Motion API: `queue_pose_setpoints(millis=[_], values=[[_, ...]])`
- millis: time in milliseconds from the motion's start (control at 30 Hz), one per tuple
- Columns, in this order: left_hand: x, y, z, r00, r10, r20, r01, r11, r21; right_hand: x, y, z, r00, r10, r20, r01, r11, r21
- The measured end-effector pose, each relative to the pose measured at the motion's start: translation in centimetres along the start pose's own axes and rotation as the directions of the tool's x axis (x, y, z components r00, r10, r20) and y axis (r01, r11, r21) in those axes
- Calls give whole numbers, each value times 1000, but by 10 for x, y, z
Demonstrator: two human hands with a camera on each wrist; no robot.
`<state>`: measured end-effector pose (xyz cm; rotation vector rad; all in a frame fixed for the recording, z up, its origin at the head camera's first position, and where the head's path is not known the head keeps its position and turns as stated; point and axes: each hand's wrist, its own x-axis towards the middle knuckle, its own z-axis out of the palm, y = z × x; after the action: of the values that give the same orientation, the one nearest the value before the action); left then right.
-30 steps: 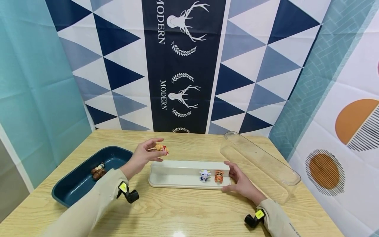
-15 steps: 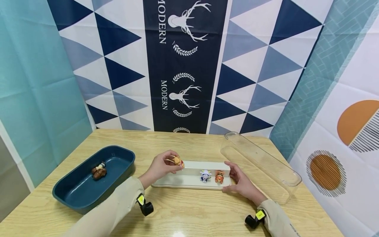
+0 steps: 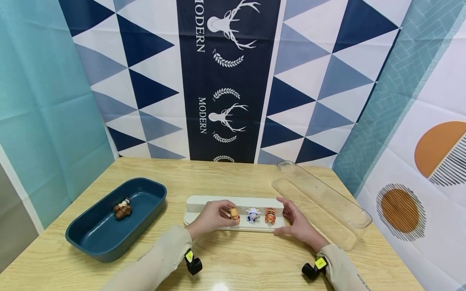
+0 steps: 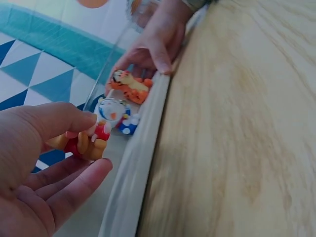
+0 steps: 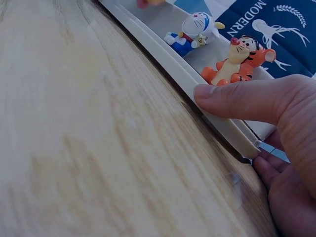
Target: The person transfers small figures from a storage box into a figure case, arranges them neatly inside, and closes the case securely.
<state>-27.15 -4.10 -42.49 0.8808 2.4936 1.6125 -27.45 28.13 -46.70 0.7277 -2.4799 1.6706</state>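
Note:
My left hand (image 3: 212,218) pinches a yellow bear figurine (image 4: 91,145) in red between thumb and fingers, low over the white stepped display base (image 3: 204,199). Whether the bear touches the base I cannot tell. To its right on the base sit a white-and-blue cat figurine (image 5: 195,32) with small horns and an orange tiger figurine (image 5: 239,61). My right hand (image 3: 300,224) grips the right end of the base, its thumb on the front edge and the fingers round the far side.
A dark blue basin (image 3: 98,226) stands at the left with a brown figurine (image 3: 122,210) inside. At the right, a long clear plastic cover (image 3: 324,198) lies slantwise on the wooden table (image 3: 251,262). Patterned cloth (image 3: 153,81) hangs behind.
My left hand has carried the bear figurine rightward and down, from above the base's left end to beside the cat figurine. The right hand has stayed on the base's end.

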Motion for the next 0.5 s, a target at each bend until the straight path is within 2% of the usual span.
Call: queue_pose_setpoints(millis=[300, 500], values=[[3, -2, 9, 999, 45, 28, -48, 992, 115, -1, 1, 0, 1000, 21, 1, -21, 1000, -4], [4, -2, 12, 995, 87, 42, -95, 957, 274, 0, 0, 0, 1000, 10, -3, -10, 1000, -8]])
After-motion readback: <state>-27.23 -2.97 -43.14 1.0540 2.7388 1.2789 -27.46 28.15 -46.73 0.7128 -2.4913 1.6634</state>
